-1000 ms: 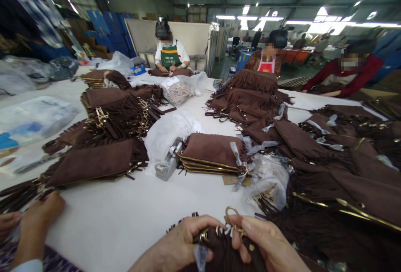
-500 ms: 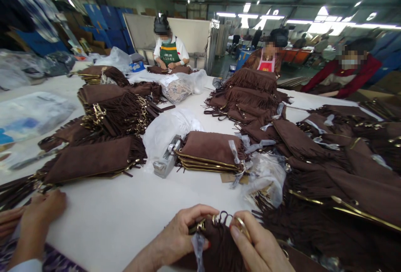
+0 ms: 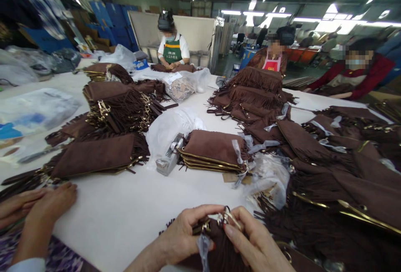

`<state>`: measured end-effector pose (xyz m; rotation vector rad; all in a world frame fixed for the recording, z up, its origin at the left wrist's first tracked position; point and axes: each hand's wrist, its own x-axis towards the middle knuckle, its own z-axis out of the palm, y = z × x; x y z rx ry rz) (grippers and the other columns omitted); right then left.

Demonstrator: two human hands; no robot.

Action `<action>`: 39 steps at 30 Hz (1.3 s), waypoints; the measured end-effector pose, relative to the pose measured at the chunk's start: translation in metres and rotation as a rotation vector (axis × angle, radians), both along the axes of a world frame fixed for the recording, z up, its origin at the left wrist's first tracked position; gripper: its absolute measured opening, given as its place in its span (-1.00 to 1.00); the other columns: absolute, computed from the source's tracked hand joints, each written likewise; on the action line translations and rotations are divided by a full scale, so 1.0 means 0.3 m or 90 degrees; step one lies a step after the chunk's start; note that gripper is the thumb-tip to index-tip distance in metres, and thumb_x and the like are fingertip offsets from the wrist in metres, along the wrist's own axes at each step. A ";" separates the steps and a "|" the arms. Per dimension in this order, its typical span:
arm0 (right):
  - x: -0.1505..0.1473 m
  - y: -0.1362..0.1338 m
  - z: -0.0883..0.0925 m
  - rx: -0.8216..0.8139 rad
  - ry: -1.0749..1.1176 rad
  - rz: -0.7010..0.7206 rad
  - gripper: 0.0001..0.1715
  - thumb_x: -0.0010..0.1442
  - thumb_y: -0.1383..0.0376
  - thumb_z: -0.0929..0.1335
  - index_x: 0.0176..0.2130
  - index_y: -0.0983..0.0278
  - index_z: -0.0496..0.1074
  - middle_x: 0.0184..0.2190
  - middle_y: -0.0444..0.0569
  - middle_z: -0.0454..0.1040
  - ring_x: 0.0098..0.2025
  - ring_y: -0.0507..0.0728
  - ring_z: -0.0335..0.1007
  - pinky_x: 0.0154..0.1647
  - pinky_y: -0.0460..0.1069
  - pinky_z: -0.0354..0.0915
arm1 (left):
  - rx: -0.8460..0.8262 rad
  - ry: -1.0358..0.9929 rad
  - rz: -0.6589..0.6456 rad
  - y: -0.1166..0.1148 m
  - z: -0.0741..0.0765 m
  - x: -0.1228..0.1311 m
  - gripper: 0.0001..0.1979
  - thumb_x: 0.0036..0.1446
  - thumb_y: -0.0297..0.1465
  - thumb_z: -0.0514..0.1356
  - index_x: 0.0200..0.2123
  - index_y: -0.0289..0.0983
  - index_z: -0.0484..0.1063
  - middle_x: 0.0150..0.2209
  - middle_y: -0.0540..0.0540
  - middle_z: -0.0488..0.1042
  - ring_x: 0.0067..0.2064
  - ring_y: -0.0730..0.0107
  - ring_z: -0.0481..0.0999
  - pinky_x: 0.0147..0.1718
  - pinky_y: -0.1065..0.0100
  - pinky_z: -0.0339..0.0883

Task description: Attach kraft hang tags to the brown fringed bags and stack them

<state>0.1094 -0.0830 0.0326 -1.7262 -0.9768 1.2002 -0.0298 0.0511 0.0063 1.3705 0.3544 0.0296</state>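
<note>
On my remote feed, the left hand (image 3: 185,233) grips the brown fringed bag (image 3: 223,242) at the near edge of the worktop (image 3: 125,209), seemingly steadying it; the right hand (image 3: 255,238) pinches gold hardware (image 3: 233,220) there, probably for control.

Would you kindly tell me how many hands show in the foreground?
4: the wearer's left hand and right hand at a brown bag, bottom centre; a co-worker's hand, lower left, and other hand, left edge.
</note>
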 end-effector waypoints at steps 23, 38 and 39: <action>-0.032 0.003 -0.107 0.196 -0.456 -0.005 -0.73 0.28 0.27 0.07 -0.06 0.23 0.16 -0.37 -0.03 0.37 -0.41 0.11 0.38 -0.44 -0.03 0.29 | 0.201 0.100 0.260 -0.067 0.037 0.130 -0.74 0.05 -0.28 0.07 -0.55 -0.31 0.41 -0.53 0.01 0.34 -0.42 0.46 0.32 -0.39 0.44 0.14; 0.020 -0.013 -0.086 0.196 -0.619 -0.022 -0.81 0.21 0.39 0.11 -0.14 0.28 0.13 -0.46 -0.06 0.36 -0.50 0.11 0.41 -0.55 -0.06 0.29 | 0.191 0.155 0.251 -0.075 0.020 0.095 -0.82 -0.20 -0.42 0.19 -0.43 -0.27 0.28 -0.52 0.07 0.33 -0.44 0.47 0.29 -0.42 0.46 0.14; 0.017 -0.010 -0.088 0.196 -0.621 -0.020 -0.81 0.21 0.39 0.11 -0.14 0.28 0.13 -0.46 -0.06 0.35 -0.50 0.11 0.40 -0.55 -0.06 0.29 | 0.212 0.189 0.256 -0.076 0.023 0.099 -0.89 -0.19 -0.42 0.16 -0.49 -0.27 0.28 -0.57 0.09 0.28 -0.48 0.49 0.25 -0.47 0.46 0.10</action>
